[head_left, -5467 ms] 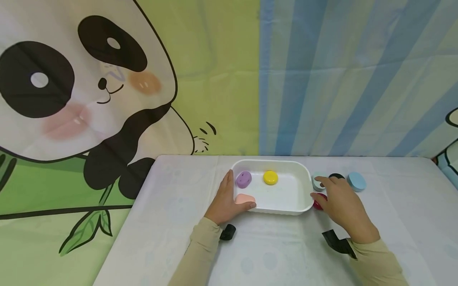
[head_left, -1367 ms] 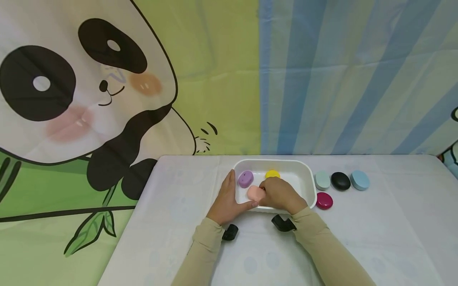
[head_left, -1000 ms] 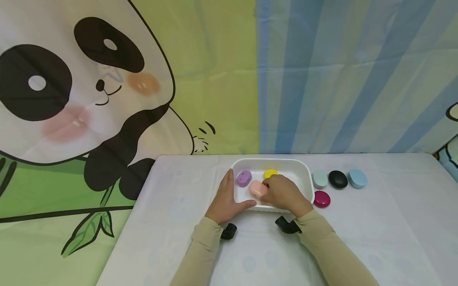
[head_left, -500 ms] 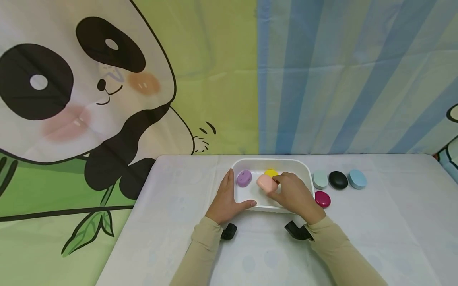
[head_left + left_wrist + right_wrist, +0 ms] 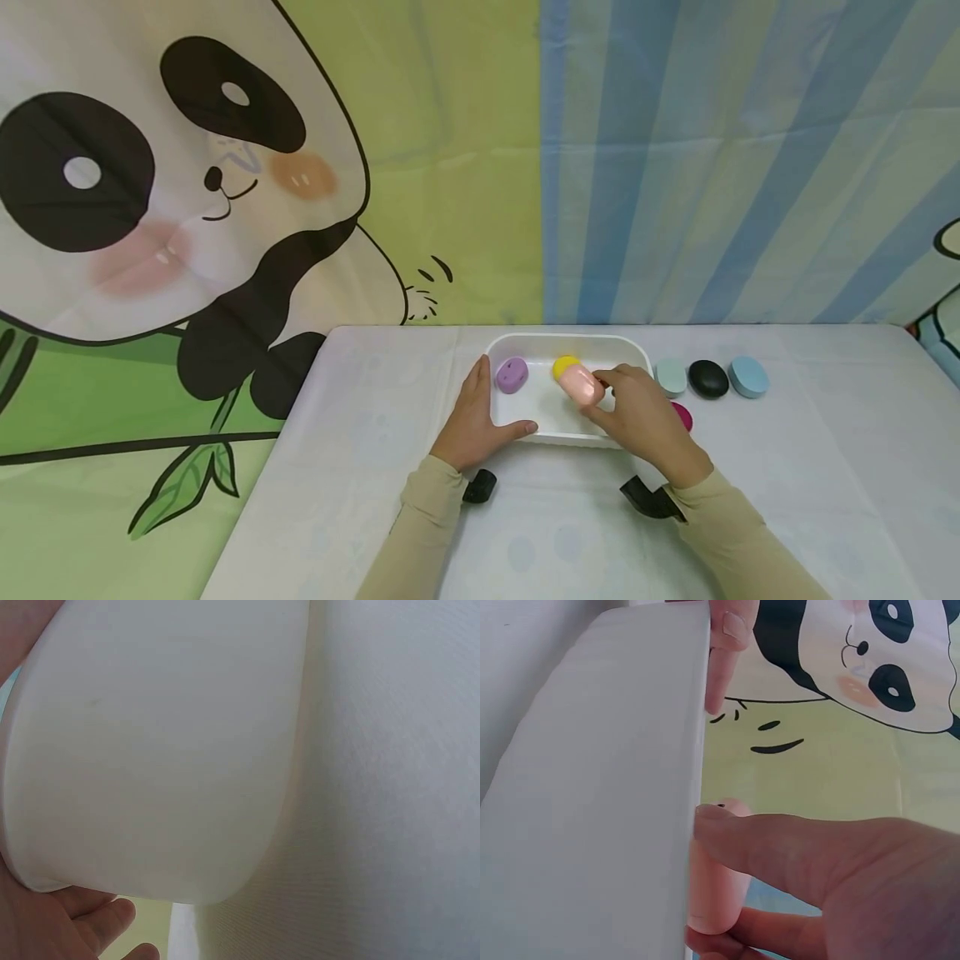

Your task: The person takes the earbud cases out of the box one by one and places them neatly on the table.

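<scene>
A white tray (image 5: 555,423) lies on the table. My left hand (image 5: 474,425) rests against its left end, with fairly straight fingers along the side and the thumb over the front rim. Between the thumb and fingers of my right hand (image 5: 648,417) is a small, rounded peach piece (image 5: 582,386), pinched above the tray floor. In the right wrist view, the tray wall (image 5: 615,787) partly hides that peach piece (image 5: 718,889). A round yellow piece (image 5: 562,365) is half covered by it in the head view. To the left, a purple oval piece (image 5: 512,375) lies in the tray.
Right of the tray on the table (image 5: 825,467) are a pale mint piece (image 5: 671,377), a black oval (image 5: 708,379) and a light blue round piece (image 5: 748,377). My right hand partly hides a crimson piece (image 5: 683,416). A printed panda curtain (image 5: 465,167) hangs behind.
My right hand moved from the outside pieces into the tray and took the peach piece from its front left corner. It has since carried it rightward, turning it. The left hand has stayed put.
</scene>
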{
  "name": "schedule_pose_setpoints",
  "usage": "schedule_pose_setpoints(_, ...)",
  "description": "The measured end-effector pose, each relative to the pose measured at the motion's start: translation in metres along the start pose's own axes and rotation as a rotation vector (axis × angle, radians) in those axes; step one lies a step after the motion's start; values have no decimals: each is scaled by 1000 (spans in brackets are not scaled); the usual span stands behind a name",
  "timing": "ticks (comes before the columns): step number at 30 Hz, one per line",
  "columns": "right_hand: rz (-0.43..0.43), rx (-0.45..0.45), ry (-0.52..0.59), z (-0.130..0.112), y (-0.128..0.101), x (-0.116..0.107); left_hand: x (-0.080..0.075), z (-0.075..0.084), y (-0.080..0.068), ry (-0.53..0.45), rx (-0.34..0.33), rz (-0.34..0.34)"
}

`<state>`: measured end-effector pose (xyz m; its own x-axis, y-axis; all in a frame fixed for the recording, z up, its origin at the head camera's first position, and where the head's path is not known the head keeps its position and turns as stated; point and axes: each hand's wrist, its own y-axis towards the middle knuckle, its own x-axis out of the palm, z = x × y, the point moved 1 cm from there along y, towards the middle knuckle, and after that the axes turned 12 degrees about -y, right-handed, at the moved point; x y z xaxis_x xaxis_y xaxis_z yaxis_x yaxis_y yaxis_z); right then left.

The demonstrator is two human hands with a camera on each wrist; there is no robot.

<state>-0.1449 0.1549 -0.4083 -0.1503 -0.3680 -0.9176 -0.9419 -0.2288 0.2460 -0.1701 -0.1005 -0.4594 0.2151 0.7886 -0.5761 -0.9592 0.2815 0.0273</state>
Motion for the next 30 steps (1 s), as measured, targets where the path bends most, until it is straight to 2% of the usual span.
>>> schedule_pose_setpoints(21,86,54,-68,25,-34,-18,0,0,0,1,-45,-11)
schedule_pose_setpoints(30,148,78,-77,36,-50,-24,1,-3,1,5,-34,-10)
